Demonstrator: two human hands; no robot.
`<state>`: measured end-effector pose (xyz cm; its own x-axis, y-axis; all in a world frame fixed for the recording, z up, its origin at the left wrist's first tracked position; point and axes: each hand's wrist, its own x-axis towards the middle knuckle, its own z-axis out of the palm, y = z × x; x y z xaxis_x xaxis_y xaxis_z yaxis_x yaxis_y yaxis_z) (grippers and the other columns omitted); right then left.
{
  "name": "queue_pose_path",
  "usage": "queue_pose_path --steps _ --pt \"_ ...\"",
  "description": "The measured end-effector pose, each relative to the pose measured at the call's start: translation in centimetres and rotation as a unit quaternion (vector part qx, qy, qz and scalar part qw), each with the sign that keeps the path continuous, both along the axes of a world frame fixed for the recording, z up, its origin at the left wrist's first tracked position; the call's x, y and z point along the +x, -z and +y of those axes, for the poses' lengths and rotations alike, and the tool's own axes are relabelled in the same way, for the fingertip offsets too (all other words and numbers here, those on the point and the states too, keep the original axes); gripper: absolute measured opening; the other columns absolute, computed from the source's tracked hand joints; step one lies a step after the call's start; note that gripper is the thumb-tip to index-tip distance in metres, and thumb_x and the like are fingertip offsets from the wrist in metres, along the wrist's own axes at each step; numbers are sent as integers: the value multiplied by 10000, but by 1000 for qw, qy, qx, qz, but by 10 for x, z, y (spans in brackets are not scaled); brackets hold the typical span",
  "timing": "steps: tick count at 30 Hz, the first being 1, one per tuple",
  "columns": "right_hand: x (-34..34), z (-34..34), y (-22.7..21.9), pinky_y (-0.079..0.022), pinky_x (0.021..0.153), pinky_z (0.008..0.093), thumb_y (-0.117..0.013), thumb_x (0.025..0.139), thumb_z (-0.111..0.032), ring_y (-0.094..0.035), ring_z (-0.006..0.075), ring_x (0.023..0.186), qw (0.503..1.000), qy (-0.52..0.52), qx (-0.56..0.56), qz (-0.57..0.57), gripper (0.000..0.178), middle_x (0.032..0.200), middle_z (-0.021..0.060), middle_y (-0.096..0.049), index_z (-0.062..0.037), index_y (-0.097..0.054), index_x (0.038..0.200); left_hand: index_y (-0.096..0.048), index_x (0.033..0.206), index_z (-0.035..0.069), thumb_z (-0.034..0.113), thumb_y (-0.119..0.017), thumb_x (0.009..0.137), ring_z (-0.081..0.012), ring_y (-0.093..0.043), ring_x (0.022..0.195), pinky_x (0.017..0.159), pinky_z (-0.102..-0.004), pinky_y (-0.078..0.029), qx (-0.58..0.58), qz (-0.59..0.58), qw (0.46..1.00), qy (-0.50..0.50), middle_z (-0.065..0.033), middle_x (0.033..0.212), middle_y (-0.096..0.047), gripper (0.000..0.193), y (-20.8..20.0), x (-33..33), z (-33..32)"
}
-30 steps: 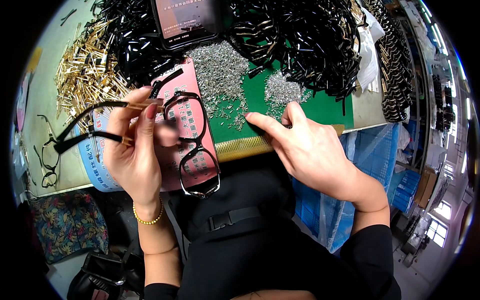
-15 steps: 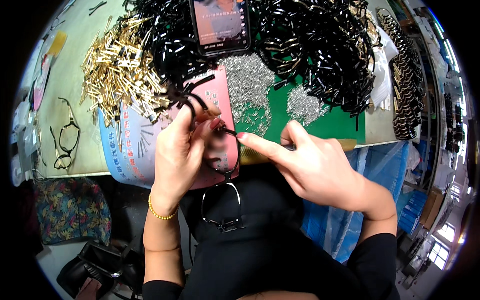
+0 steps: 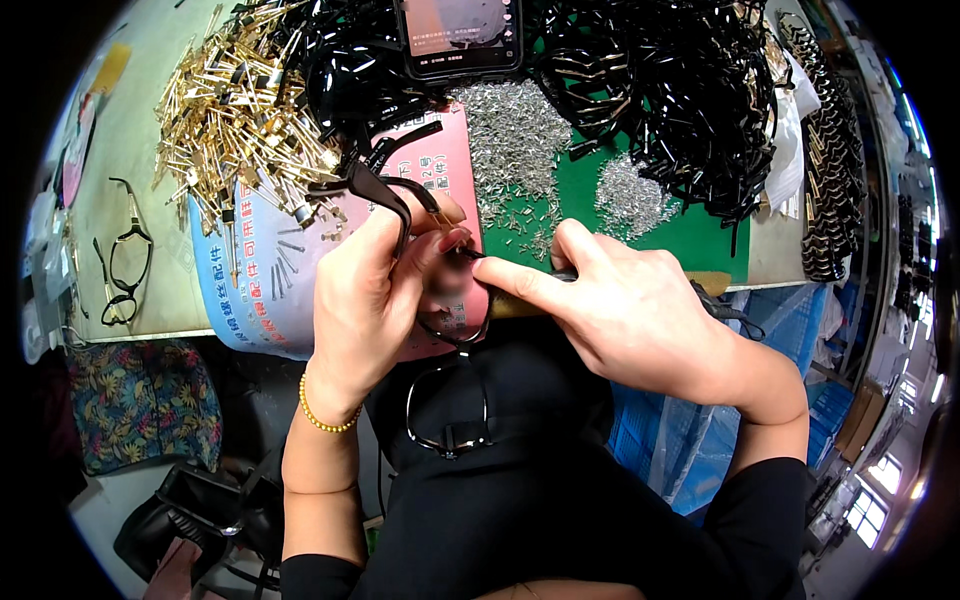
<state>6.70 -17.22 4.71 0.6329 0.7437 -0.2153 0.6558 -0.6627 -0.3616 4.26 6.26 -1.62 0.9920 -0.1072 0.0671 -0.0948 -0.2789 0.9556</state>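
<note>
My left hand (image 3: 365,290) is closed on a black eyeglass frame (image 3: 487,400), pinching it near one end with thumb and fingers. The frame hangs down in front of my black top, one rim below the other. Black temple arms (image 3: 378,188) stick out past my left fingers. My right hand (image 3: 640,315) reaches in from the right, its index fingertip touching the frame's end beside my left thumb. The other right fingers are curled; something dark shows between them, mostly hidden.
Piles of gold temple cores (image 3: 245,120), black temple arms (image 3: 680,100) and small silver pieces (image 3: 510,140) cover the worktable. A phone (image 3: 462,40) stands at the back. Another pair of glasses (image 3: 130,258) lies at the left. A printed pink and blue sheet (image 3: 290,320) hangs over the near edge.
The view has shifted a little, so the table's things sit slightly differently. My left hand has turned slightly, showing the temple arms more clearly. Both hands stay together at the frame's end.
</note>
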Motion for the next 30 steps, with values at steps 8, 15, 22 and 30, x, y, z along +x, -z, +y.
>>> queue_pose_path --steps 8,15,22,30 --pt "1 0 1 -544 554 383 -627 830 -69 -655 276 727 1000 -4 0 0 586 982 144 -566 -231 -604 1392 -631 992 -55 -60 -559 994 -133 -686 648 562 -257 -536 81 -60 993 54 -125 951 -712 72 -3 0 -8" --pt "2 0 2 -527 530 372 -630 816 -64 -644 264 714 1000 -16 9 -12 598 970 136 -554 -228 -607 1391 -636 976 20 -99 -675 760 -248 -706 709 645 -339 -565 109 -34 993 -7 -87 883 -695 249 1 -1 -5" --pt "-2 2 7 -540 546 352 -629 815 -59 -640 247 727 998 13 27 -49 607 972 126 -546 -236 -614 1396 -639 983 10 -108 -627 816 -345 -691 775 667 -403 -545 154 -62 986 -10 -135 877 -682 205 2 -8 -9" --pt "-8 6 11 -537 540 339 -645 806 -72 -619 231 719 996 21 25 -86 604 972 108 -543 -243 -625 1385 -626 979 4 -49 -655 917 -188 -612 543 524 -330 -482 55 -23 998 -35 -99 798 -628 86 3 -6 -13"
